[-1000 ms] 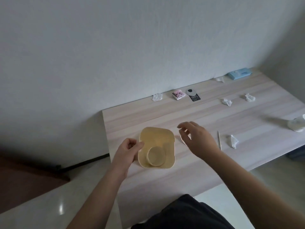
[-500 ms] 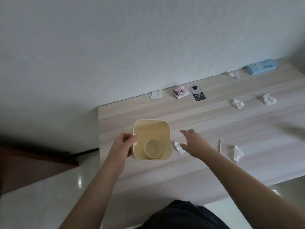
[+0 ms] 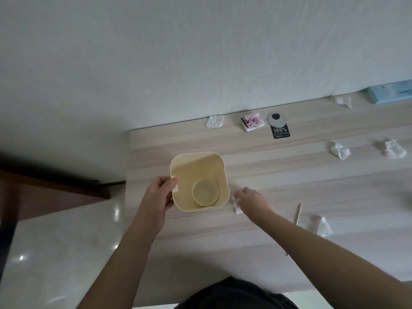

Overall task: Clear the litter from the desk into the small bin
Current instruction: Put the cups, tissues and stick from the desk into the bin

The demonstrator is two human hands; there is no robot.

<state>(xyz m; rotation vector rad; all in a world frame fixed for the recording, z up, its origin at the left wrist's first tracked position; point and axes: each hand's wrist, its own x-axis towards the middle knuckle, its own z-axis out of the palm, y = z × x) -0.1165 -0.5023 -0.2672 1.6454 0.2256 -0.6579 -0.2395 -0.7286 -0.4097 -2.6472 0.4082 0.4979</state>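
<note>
A small cream-yellow bin [image 3: 196, 172] stands near the desk's left end, with a round lid-like disc [image 3: 205, 192] lying inside. My left hand [image 3: 159, 195] grips the bin's left rim. Just right of the bin, my right hand [image 3: 253, 200] rests on a crumpled white tissue [image 3: 236, 206], fingers curled onto it; the tissue lies on the desk. More tissue wads lie at the back left [image 3: 214, 121], the back right [image 3: 344, 101], mid right [image 3: 339, 150], far right [image 3: 394, 149] and near right [image 3: 323, 226]. A thin wooden stick [image 3: 298, 213] lies beside my right forearm.
By the wall sit a pink-and-white small packet [image 3: 252, 123], a round silver disc on a black "100%" card [image 3: 278, 126] and a light blue box [image 3: 390, 94]. The wooden desk [image 3: 289, 175] ends at left, with shiny floor [image 3: 55, 241] below.
My right hand has dropped from above the desk onto the tissue beside the bin. My left hand has stayed on the bin's rim. The camera has tilted left.
</note>
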